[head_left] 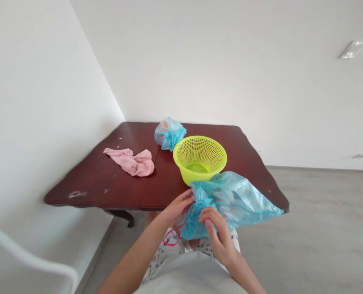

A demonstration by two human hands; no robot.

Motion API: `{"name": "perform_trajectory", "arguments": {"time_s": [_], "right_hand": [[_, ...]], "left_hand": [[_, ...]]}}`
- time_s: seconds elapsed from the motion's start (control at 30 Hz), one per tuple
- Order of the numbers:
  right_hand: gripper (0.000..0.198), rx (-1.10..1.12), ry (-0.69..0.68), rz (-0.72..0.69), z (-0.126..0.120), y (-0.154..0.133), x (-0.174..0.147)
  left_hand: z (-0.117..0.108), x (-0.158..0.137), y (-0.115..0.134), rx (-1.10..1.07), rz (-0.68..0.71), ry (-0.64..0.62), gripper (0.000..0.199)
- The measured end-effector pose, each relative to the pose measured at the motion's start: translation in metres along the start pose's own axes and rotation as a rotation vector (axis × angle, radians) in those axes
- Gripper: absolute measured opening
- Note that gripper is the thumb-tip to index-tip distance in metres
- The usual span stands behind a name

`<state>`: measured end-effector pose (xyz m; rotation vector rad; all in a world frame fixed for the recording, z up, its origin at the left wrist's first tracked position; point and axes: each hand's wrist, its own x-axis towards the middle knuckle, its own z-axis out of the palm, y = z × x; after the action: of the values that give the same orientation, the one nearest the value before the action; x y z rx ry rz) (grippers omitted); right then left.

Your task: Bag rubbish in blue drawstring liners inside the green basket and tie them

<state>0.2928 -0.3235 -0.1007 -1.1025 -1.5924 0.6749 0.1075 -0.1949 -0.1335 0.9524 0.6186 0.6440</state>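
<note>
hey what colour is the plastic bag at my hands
The plastic bag is translucent light blue, seen best in the head view.

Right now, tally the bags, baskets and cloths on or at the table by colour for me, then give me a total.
Blue: 2 (far bag, near bag at the hands)
Yellow-green: 1 (mesh basket)
Pink: 1 (crumpled cloth)
Total: 4

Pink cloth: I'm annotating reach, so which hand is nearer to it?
Left. The left hand is below and right of the pink cloth in view, touching the near blue plastic bag; the right hand is farther right.
</note>
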Motion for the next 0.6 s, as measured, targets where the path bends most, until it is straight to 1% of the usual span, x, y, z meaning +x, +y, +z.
{"name": "perform_trajectory", "arguments": {"time_s": [0.03,0.07,0.1,0.17,0.23,0.3,0.37,0.43,0.5,0.6], "right_hand": [[0.028,0.001,0.072,0.065,0.000,0.006,-0.001],[0.023,-0.012,0.120,0.128,-0.001,0.012,-0.001],[0.022,-0.037,0.135,0.183,-0.001,0.017,0.000],[0.031,-0.106,0.095,0.240,-0.002,0.022,0.002],[0.030,-0.172,0.043,0.227,0.000,0.021,0.007],[0.029,-0.209,0.026,0.194,0.004,0.018,0.012],[0.035,-0.214,0.048,0.172,0.008,0.016,0.016],[0.037,-0.207,0.096,0.172,0.008,0.018,0.019],[0.040,-0.203,0.169,0.187,0.003,0.023,0.021],[0.046,-0.179,0.278,0.214,-0.011,0.031,0.022]], "left_hand": [[0.001,-0.002,0.002,-0.004,0.030,-0.006,0.061],[0.001,-0.004,0.003,0.037,0.059,-0.013,0.062],[0.000,-0.006,0.005,0.104,0.086,-0.017,0.063],[-0.002,-0.009,0.009,0.262,0.125,-0.020,0.065],[-0.002,-0.013,0.011,0.411,0.156,-0.024,0.065],[0.000,-0.018,0.014,0.546,0.191,-0.019,0.061],[0.003,-0.022,0.016,0.672,0.216,0.013,0.051],[0.003,-0.026,0.019,0.766,0.220,0.078,0.041],[-0.001,-0.027,0.023,0.780,0.211,0.133,0.039],[-0.016,-0.028,0.028,0.733,0.187,0.141,0.042]]}}
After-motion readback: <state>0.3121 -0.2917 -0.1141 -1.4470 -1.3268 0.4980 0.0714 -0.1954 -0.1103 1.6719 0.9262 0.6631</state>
